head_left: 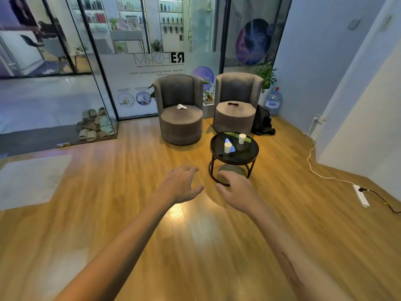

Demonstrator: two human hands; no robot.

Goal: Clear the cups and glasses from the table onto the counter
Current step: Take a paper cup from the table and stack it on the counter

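— Both hands were stretched forward over the wooden floor [130,192], left hand [180,185] and right hand [236,190] spread loose, holding nothing.

— And the cups?

— Near cup [227,147] and far cup [242,138] stood apart on the round black tabletop [249,156], beyond the fingers.

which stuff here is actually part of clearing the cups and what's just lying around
Part of the job:
near paper cup
far paper cup
round glass table they stand on
left hand and right hand, both empty

Just lying about:
white controller on left armchair
dark flat object on right armchair
water jug
black bag
power strip
slippers
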